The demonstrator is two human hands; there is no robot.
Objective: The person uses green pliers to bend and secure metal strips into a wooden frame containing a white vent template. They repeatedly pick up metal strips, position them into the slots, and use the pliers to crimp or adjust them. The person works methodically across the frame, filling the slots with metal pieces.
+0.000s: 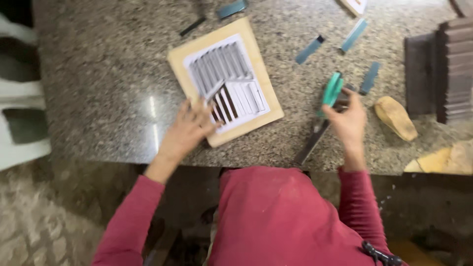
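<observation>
A tan board (266, 101) lies on the speckled granite counter (98, 79), carrying a white panel of slats (224, 76) with dark gaps. My left hand (189, 130) rests flat on the board's near left corner, fingers spread, touching the slats. My right hand (347, 120) is closed around a tool with teal handles (331, 91). A dark narrow blade or bar (310, 143) runs down from the hand toward the counter's front edge. The picture is blurred.
Several teal strips (309, 49) lie scattered on the counter beyond the board. A dark ribbed stack (448, 69) stands at the right edge. Tan wood chunks (395, 117) lie near my right hand and at the right front (443, 160). White plastic furniture (19, 93) stands at left.
</observation>
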